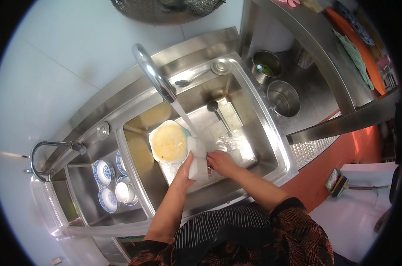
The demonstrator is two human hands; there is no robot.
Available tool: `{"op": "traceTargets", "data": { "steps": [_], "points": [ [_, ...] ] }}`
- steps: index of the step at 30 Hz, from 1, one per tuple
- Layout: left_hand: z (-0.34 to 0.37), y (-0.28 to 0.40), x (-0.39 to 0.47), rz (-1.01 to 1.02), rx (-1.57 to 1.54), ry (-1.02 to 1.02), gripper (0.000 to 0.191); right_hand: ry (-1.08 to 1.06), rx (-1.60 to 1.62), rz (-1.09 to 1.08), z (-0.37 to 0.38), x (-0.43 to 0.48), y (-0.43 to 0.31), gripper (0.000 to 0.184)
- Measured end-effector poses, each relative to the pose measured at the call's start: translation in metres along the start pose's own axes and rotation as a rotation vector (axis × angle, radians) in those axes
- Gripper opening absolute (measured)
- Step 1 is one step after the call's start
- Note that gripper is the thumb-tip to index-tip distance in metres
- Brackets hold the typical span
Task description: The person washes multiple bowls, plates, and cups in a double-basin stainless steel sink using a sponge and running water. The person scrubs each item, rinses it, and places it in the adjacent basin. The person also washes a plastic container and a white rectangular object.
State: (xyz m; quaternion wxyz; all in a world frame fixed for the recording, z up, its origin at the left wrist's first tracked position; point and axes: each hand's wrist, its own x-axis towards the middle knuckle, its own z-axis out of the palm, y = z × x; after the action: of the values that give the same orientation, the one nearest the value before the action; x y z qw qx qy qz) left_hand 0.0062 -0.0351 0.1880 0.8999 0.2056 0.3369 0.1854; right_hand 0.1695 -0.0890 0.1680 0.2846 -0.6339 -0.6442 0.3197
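Observation:
My left hand [185, 172] grips a white rectangular divided container [197, 166] by its near left side, above the steel sink basin. Against the container's right side is my right hand [222, 163], its fingers curled; whether they hold anything is hidden. Water runs from the chrome faucet [154, 74] onto the container's far end. To the left, a white scalloped dish [168, 142] with yellowish liquid sits in the basin. Small pale rectangular containers [230, 116] and a dark-bowled ladle [213, 106] lie on the basin floor.
The left basin holds several blue-and-white bowls [104, 173] under a second faucet [38, 149]. A spoon [183, 82] and a round drain strainer [221, 66] rest on the far ledge. Two steel pots [283, 98] stand right of the sink, beside a metal shelf frame [324, 121].

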Motion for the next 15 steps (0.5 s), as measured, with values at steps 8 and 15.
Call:
{"op": "traceTargets", "data": {
  "steps": [8, 15],
  "points": [
    [0.013, -0.014, 0.007, 0.0, -0.01, 0.324, 0.049, 0.222, 0.035, -0.188, -0.006, 0.002, -0.031, 0.016],
    [0.008, 0.003, 0.009, 0.097, -0.07, -0.033, 0.06, 0.021, -0.014, 0.217, -0.019, -0.005, -0.018, 0.016]
  ]
}}
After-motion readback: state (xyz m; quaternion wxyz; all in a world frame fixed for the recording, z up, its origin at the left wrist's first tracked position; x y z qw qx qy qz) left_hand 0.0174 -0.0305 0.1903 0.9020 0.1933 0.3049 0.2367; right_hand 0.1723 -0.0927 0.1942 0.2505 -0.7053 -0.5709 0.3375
